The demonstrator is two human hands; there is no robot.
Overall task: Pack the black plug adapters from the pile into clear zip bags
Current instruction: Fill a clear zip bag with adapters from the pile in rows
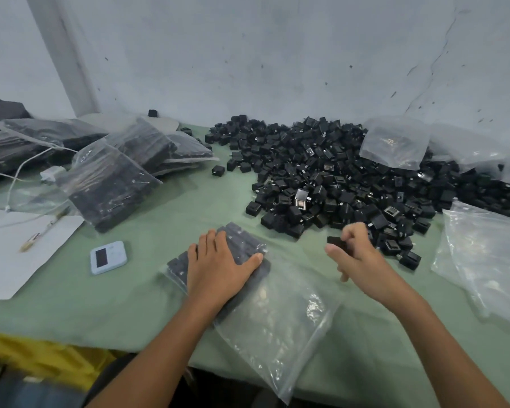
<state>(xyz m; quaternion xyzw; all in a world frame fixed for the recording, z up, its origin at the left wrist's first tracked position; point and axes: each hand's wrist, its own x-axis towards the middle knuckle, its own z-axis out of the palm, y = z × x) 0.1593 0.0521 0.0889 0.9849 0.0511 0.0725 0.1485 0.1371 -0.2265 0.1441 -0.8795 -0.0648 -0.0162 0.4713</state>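
A big pile of black plug adapters [336, 172] covers the back right of the green table [130, 307]. In front of me lies a clear zip bag [280, 319] with rows of adapters packed in its far end. My left hand [221, 266] presses flat on those packed adapters, fingers spread. Just right of the bag, at the pile's near edge, my right hand [357, 257] pinches a single black adapter [337, 242] between thumb and fingers.
Several filled zip bags [112, 178] are stacked at the left. Empty clear bags [489, 260] lie at the right, and another bag [395, 142] rests on the pile. A small blue timer [108, 257], white paper with a pen [21, 248] and a white cable [21, 172] sit at the left.
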